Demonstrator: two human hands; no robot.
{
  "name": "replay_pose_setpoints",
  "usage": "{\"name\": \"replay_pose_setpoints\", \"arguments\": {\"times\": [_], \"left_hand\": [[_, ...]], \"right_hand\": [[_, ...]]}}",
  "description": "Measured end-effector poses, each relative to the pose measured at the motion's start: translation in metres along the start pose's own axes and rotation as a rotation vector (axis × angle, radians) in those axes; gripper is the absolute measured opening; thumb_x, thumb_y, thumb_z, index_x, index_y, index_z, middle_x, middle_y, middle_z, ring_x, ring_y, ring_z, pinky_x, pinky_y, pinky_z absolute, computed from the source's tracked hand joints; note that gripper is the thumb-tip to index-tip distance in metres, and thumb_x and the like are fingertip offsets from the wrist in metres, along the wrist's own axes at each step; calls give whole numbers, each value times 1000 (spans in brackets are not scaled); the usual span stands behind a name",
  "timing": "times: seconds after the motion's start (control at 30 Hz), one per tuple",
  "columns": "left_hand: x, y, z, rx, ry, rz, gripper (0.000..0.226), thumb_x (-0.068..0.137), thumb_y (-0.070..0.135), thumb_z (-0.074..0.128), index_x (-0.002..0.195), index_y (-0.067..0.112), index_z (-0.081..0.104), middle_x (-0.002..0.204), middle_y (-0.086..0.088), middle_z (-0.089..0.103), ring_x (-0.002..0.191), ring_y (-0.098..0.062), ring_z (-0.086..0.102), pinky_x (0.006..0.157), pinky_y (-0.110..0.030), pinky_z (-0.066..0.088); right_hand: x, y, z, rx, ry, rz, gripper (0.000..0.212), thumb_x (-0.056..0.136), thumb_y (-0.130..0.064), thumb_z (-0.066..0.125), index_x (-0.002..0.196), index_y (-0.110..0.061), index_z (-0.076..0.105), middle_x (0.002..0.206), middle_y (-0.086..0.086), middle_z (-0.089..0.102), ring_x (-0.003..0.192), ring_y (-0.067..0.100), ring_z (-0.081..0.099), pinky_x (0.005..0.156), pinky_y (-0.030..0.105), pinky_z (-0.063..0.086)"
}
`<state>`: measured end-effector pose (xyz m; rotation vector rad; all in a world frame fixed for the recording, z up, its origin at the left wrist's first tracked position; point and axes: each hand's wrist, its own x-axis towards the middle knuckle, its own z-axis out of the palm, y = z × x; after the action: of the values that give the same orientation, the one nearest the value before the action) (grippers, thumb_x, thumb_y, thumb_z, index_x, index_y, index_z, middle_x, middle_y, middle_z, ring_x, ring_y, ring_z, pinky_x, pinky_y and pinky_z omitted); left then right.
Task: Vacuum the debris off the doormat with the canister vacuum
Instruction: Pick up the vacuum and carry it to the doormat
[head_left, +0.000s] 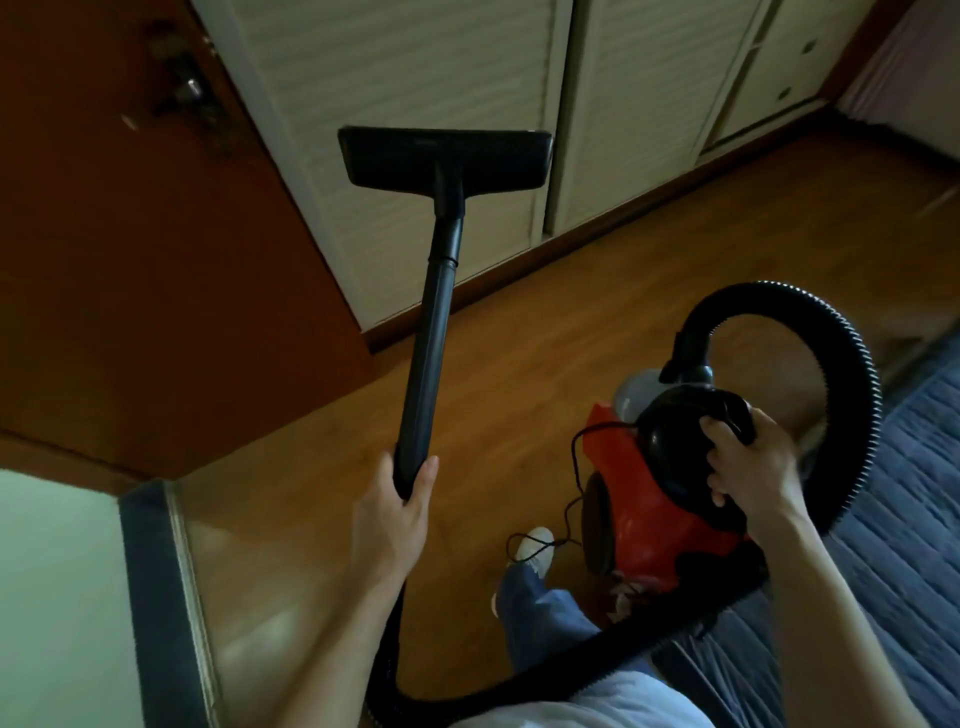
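Now left hand (395, 514) grips wand (428, 364) — right hand (748, 462), canister (660, 519).

Colour and pattern survey: vacuum and surroundings.
Canister vacuum (660, 514) red with black top; hose (857, 374), wand (431, 353) and floor head (444, 156) black, the hose finely ribbed. Floor (545, 353) orange-brown wood grain; cabinet doors (415, 67) cream, horizontally slatted; fabric (914, 467) dark blue — stitched in a grid.

A wooden floor (571, 322) is stretching from near left to far right. A blue quilted mat (904, 519) is lying on it at the right. A white shoe (537, 548) is standing near its middle, and pale louvred cabinets (415, 78) are standing along its far edge.
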<state>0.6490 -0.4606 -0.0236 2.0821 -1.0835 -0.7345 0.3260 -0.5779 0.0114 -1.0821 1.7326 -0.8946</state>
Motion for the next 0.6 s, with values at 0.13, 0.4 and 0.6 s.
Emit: {"name": "replay_pose_setpoints", "arguments": {"times": [0.13, 0.4, 0.6], "left_hand": [[76, 46, 23, -3, -58, 40, 36, 96, 49, 54, 108, 15, 56, 71, 5, 58, 57, 0, 60, 46, -15, 44], [182, 124, 76, 8, -129, 104, 67, 90, 53, 54, 127, -3, 57, 85, -8, 67, 64, -7, 63, 52, -7, 43], [239, 185, 122, -85, -284, 166, 79, 93, 49, 52, 152, -2, 34, 132, -10, 59, 112, -15, 57, 80, 2, 37]], "right_hand": [[67, -23, 1, 1, 67, 11, 24, 102, -14, 54, 99, -34, 65, 61, 9, 46, 42, 20, 39, 38, 28, 37], [168, -46, -15, 28, 199, 68, 8, 97, -20, 59, 97, -25, 65, 53, 5, 50, 38, 21, 44, 46, 35, 44], [222, -58, -23, 24, 285, 108, 7, 95, -23, 61, 96, -27, 67, 54, 5, 54, 39, 23, 48, 44, 34, 46]]}}
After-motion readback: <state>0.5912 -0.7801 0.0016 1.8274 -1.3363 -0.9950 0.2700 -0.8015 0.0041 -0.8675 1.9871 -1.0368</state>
